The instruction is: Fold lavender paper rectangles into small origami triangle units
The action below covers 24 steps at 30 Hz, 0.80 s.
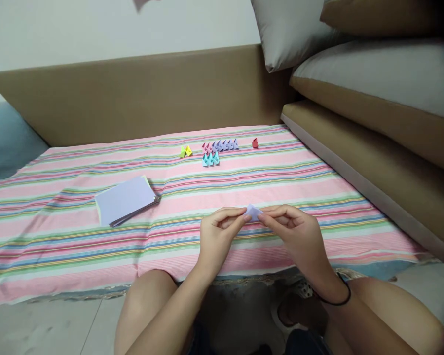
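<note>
A small piece of folded lavender paper [253,212] is pinched between both hands above the striped cloth. My left hand [221,229] grips its left side with thumb and forefinger. On the opposite side, my right hand [296,228] pinches its right corner the same way. Part of the paper lies hidden behind the fingertips. Farther back stand rows of small folded paper pieces: pink [206,147], lavender [225,145] and turquoise [210,159]. Two yellow-green pieces [185,151] sit to their left, and a single red piece [255,143] to their right.
A stack of paper sheets [126,198], lavender on top, lies left of my hands. The pink striped cloth [177,202] covers the seat, with a brown backrest [144,93] behind. Large cushions [373,79] are piled at the right. A blue cushion [11,140] rests at far left.
</note>
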### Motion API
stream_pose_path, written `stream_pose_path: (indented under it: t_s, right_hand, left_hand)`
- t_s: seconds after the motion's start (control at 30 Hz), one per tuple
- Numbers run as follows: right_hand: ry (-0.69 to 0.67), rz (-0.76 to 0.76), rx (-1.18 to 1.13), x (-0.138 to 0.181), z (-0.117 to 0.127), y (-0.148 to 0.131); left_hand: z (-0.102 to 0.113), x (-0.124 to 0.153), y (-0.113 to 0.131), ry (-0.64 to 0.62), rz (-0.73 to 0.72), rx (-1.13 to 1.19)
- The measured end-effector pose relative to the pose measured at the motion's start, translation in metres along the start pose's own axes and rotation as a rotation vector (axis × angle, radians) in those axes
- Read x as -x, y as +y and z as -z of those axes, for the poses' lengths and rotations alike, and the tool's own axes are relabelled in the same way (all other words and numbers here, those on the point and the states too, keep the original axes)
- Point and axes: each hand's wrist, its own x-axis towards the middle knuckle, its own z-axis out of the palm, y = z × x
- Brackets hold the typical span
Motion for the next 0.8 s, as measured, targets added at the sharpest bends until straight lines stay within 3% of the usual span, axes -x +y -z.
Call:
stream_pose_path:
  t_s: [0.27,0.53,0.67,0.8]
  right_hand:
    - [0.013,0.016,0.006,0.003,-0.006,0.002]
    - [-0.029,0.098,0.038,0.006,-0.005,0.003]
    - [-0.138,0.073,0.1,0.003,0.002,0.001]
    - [-0.099,0.092,0.11,0.002,0.005,0.0]
  left_hand:
    - [-0.002,0.001,0.002,0.063,0.061,0.071]
    - [0.002,-0.002,0.002,-0.049,0.081,0.159]
    - [0.006,-0.004,0.001,-0.028,0.091,0.147]
    - [0.006,-0.003,0.001,-0.011,0.094,0.148]
